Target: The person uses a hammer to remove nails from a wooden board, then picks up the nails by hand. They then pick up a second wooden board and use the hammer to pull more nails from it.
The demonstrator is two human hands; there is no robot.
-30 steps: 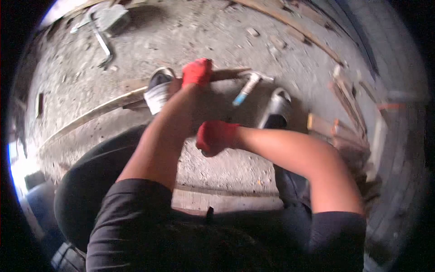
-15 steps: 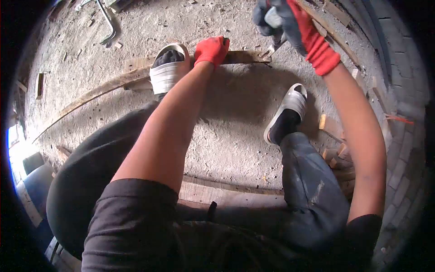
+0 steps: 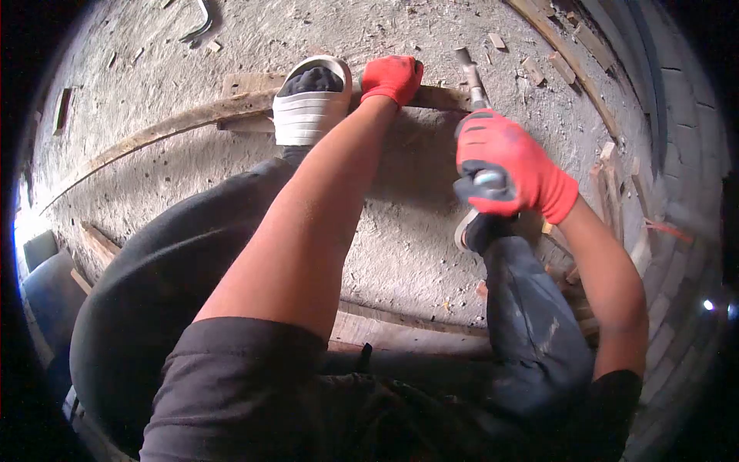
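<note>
My left hand (image 3: 391, 79), in a red glove with dark fingertips, is closed and rests on the long wooden strip (image 3: 185, 120). What its fingers hold is hidden. Beside it, my left foot in a white sandal (image 3: 308, 115) stands on the same strip. My right hand (image 3: 504, 163), in a red and dark grey glove, is wrapped round the handle of a hammer (image 3: 471, 75). The metal head points up and lies near the strip's right end. Whether it touches the wood is unclear.
A curved metal bar (image 3: 203, 23) lies at the upper left. Small wood blocks (image 3: 533, 71) and a long plank (image 3: 573, 65) are at the upper right. Wood scraps (image 3: 608, 185) lie right of my right leg. Another board (image 3: 408, 334) crosses the floor near my lap.
My right hand has come down from the upper right with the hammer and turned its back upward. In the view, my left hand, foot and strip appear shifted slightly right.
</note>
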